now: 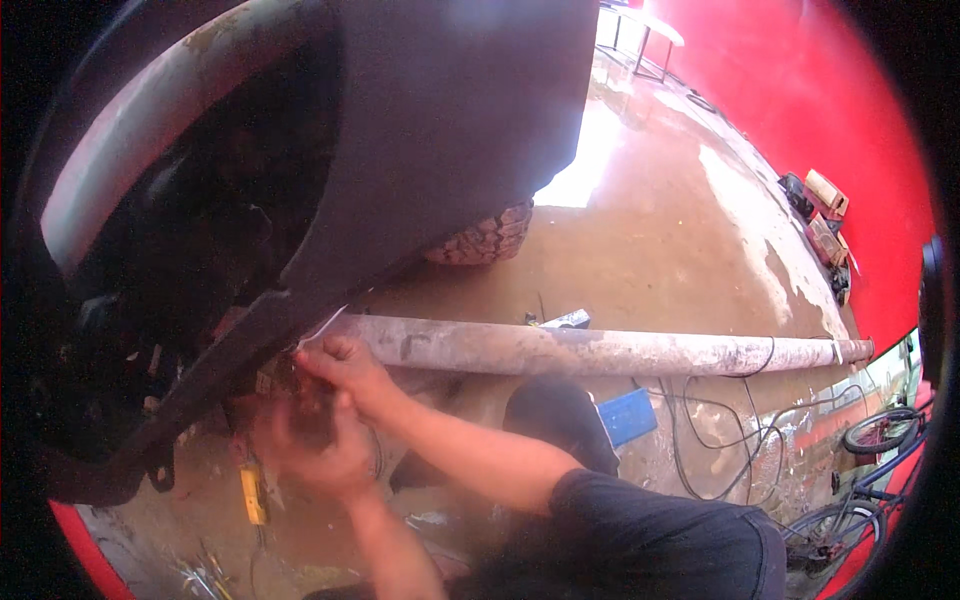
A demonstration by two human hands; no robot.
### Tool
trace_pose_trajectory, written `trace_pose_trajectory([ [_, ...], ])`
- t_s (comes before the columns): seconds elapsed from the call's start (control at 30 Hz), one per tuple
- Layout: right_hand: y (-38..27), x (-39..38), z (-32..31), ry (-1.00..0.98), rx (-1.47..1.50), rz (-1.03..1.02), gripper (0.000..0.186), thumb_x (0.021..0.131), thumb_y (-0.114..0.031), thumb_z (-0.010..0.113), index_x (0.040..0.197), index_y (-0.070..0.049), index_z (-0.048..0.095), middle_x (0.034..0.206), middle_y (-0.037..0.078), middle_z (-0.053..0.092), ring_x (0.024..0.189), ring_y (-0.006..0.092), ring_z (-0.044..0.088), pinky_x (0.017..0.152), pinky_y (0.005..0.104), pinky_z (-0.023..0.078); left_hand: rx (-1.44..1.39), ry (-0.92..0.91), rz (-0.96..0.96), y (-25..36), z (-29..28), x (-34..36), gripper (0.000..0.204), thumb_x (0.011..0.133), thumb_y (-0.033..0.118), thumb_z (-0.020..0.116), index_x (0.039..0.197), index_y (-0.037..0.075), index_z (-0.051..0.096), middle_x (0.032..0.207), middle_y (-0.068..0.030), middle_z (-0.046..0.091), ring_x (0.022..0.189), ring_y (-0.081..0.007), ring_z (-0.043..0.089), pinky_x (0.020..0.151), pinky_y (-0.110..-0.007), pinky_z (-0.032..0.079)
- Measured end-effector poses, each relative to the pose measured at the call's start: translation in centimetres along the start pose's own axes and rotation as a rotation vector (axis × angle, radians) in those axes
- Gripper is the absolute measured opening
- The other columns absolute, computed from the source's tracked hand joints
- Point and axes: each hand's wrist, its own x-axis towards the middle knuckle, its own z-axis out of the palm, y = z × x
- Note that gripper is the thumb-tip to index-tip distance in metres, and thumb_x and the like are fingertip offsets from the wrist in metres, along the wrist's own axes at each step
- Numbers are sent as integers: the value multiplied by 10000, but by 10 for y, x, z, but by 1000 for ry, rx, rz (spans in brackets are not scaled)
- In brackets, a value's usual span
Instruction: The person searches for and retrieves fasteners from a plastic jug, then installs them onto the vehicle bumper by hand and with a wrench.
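Note:
Both my hands are close together under the lower edge of a dark vehicle body panel [440,120]. My right hand [348,368] is closed, its thumb and fingers pinched together right at the panel's edge. Whatever lies in that pinch is too small to make out. A thin white strip or wire [328,322] runs up from beside those fingertips. Just below, my left hand [322,445] is smeared by motion, so its fingers cannot be read. Near it hangs or lies a yellow-handled tool [253,492] with a reddish upper end.
A long whitish pipe [600,348] stretches rightward from behind my hands. Beyond it are a tyre [485,238] and a small silvery object [566,319]. A blue box [627,417] and loose black cables [690,450] lie nearer. Bicycles [880,430] stand right; cartons [827,215] line the red wall.

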Motion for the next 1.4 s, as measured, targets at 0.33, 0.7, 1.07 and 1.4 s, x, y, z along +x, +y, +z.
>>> trace_pose_trajectory([
  [0.33, 10, 0, -7, 184, -282, -376, 356, 869, -236, 619, 1138, -16, 543, 1065, 139, 602, 996, 235, 564, 839, 355, 465, 75, -136, 62, 35, 16, 29, 386, 757, 163, 725, 1121, 73, 632, 1134, -158, 506, 1097, -326, 488, 938, -434, 401],
  [0.7, -23, -20, 6, 208, -680, -868, 209, 881, -150, 508, 1025, -33, 603, 988, 134, 611, 969, 296, 579, 842, 392, 449, -4, -167, 144, 24, 12, 19, 298, 718, 115, 732, 1006, 123, 657, 1039, -121, 472, 1000, -304, 492, 877, -414, 419],
  [1.07, -12, -7, 9, 210, -654, -621, 185, 846, -135, 635, 976, -6, 612, 916, 98, 643, 862, 221, 623, 765, 332, 493, -265, 110, -245, -15, 19, 2, 382, 889, 287, 601, 1162, 30, 531, 1123, -134, 506, 1094, -275, 486, 911, -414, 413],
  [1.4, -10, -10, 15, 260, -387, -480, 132, 844, -98, 652, 917, 8, 617, 896, 94, 644, 772, 161, 633, 658, 295, 495, -972, -174, -730, -60, 17, -2, 361, 943, 195, 513, 1244, -4, 492, 1231, -130, 530, 1117, -227, 503, 989, -381, 372],
])
